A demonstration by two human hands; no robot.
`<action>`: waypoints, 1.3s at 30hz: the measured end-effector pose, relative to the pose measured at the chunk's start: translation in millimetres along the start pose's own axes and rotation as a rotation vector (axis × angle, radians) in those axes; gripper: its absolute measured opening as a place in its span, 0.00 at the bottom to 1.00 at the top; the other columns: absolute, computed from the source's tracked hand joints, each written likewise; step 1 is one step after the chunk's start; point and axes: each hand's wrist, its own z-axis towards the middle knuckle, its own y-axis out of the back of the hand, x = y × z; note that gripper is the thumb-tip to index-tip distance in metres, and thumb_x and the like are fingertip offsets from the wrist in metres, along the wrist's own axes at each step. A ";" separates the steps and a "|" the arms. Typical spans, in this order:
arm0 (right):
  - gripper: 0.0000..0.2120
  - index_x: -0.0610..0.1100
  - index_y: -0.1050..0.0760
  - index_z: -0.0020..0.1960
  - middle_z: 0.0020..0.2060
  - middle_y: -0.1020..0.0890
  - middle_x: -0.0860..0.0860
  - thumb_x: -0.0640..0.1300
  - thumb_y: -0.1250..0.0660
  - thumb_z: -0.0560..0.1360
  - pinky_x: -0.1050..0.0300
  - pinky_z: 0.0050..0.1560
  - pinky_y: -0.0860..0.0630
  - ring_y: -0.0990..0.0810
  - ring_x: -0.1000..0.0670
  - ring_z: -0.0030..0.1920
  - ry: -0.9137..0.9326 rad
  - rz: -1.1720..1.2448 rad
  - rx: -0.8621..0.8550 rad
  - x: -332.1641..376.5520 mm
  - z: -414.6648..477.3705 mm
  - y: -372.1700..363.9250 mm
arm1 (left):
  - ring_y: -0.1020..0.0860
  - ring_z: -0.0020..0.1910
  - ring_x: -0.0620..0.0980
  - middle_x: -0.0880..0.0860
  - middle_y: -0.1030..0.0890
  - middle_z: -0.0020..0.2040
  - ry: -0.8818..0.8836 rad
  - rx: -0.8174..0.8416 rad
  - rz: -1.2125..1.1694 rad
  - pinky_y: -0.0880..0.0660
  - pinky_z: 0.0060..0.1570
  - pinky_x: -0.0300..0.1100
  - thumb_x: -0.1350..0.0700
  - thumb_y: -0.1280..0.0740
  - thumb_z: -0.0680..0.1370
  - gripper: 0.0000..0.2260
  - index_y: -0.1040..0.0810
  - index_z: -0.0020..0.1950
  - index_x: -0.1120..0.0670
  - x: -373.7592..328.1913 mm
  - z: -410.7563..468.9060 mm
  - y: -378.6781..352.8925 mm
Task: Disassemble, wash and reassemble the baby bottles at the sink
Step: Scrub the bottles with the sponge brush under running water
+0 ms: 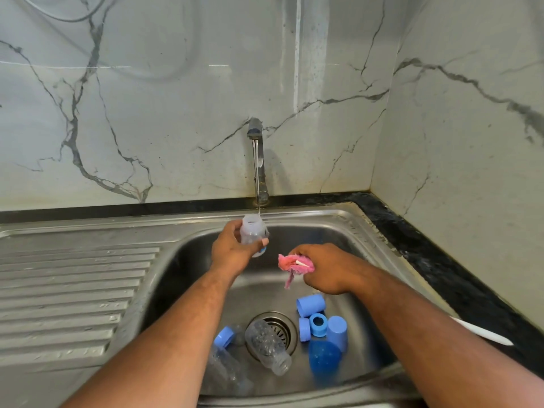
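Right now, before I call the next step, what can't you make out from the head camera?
- Head view: lower part of the held bottle, covered by the left hand.
- Head view: most of the pink scrubber, bunched inside the right hand; shape unclear.
- Head view: clear bottle at the sink's near left, blurred, partly behind the left forearm.
- Head view: white object on the counter, mostly behind the right forearm.

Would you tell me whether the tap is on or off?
On: a thin stream falls from the tap to the bottle the left hand holds.
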 end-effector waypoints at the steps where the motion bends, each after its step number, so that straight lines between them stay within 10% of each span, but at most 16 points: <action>1: 0.23 0.53 0.27 0.69 0.58 0.18 0.51 0.37 0.32 0.76 0.51 0.57 0.21 0.20 0.50 0.54 0.002 0.001 -0.001 0.0 -0.3 0.2 | 0.21 0.56 0.49 0.48 0.20 0.59 -0.003 0.011 0.009 0.23 0.55 0.43 0.52 0.18 0.69 0.29 0.25 0.67 0.48 0.6 0.0 0.4; 15: 0.23 0.53 0.26 0.69 0.58 0.19 0.51 0.37 0.32 0.76 0.53 0.56 0.21 0.20 0.50 0.54 0.006 0.007 0.000 -0.3 0.0 -0.1 | 0.21 0.55 0.49 0.48 0.21 0.56 -0.025 0.018 0.063 0.27 0.42 0.32 0.53 0.19 0.70 0.28 0.25 0.67 0.51 -0.1 -4.1 -3.0; 39: 0.22 0.54 0.26 0.67 0.57 0.18 0.51 0.38 0.33 0.76 0.49 0.56 0.21 0.20 0.49 0.52 0.008 -0.010 0.024 2.4 1.0 -1.4 | 0.23 0.59 0.48 0.50 0.21 0.61 -0.090 0.088 0.125 0.27 0.51 0.34 0.57 0.20 0.71 0.28 0.25 0.69 0.53 1.6 -7.9 -8.3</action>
